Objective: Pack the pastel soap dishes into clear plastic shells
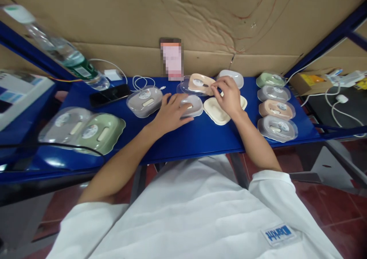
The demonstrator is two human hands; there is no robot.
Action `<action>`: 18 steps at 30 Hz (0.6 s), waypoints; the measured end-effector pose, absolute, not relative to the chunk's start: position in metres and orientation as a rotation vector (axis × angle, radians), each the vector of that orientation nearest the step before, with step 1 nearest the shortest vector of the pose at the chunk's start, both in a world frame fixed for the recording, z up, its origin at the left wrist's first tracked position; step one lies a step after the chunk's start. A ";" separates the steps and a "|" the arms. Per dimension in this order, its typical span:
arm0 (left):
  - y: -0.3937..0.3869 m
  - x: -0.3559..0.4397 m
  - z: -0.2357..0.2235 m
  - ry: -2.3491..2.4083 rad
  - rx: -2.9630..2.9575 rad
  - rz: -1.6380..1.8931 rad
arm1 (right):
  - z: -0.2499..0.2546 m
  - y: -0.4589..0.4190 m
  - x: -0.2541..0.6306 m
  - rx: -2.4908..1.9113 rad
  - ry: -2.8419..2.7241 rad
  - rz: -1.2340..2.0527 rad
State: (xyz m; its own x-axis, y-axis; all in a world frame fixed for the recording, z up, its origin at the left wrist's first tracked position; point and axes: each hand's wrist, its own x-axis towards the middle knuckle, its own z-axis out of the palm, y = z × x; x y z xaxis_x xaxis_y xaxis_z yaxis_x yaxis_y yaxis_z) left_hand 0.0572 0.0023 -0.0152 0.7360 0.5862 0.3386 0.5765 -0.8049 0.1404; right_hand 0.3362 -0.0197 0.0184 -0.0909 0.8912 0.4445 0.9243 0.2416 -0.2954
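Observation:
My left hand is open, its fingers spread over the near side of a small grey plastic box. Its thumb lies just in front of that box. The fingers of my right hand are pinched together at the right edge of a peach plastic piece with a dark slot. A clear cover lies partly beneath the peach piece. Below my right hand rests a cream plastic tray, partly hidden by the hand and wrist. Behind it stands a white box.
Several clear-covered boxes, including a peach one, line the right side. A covered grey box and a green one lie left. A bottle, a dark phone, a white cable and a propped-up screen stand behind.

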 end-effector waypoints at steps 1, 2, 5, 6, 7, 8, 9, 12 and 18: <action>0.003 0.057 -0.017 0.947 2.913 0.503 | 0.018 -0.020 0.335 -1.634 -2.011 -0.071; 0.003 0.058 -0.018 0.920 2.913 0.443 | 0.017 -0.020 0.332 -1.601 -2.051 -0.051; 0.003 0.058 -0.016 0.844 2.869 0.409 | 0.012 -0.027 0.317 -1.458 -2.229 0.049; 0.003 0.058 -0.015 0.821 2.848 0.427 | 0.010 -0.030 0.311 -1.398 -2.301 0.088; 0.004 0.058 -0.014 0.801 2.827 0.444 | 0.007 -0.033 0.305 -1.336 -2.362 0.125; 0.005 0.057 -0.014 0.789 2.812 0.460 | 0.003 -0.035 0.300 -1.279 -2.406 0.155; 0.006 0.056 -0.014 0.784 2.802 0.472 | 0.000 -0.036 0.296 -1.231 -2.432 0.182; 0.010 0.054 -0.017 0.783 2.804 0.486 | -0.010 -0.034 0.293 -1.154 -2.460 0.243; 0.007 0.057 -0.015 0.909 2.840 0.747 | 0.001 -0.032 0.307 -1.110 -2.387 0.102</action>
State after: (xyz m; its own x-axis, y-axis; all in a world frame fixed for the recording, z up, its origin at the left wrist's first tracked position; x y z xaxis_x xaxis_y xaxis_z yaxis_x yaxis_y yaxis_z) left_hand 0.0574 0.0068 -0.0146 0.7070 0.5624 0.4288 0.5296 -0.8228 0.2061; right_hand 0.3068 -0.0319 0.0007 -0.5416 0.7342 0.4095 0.6964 0.6646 -0.2706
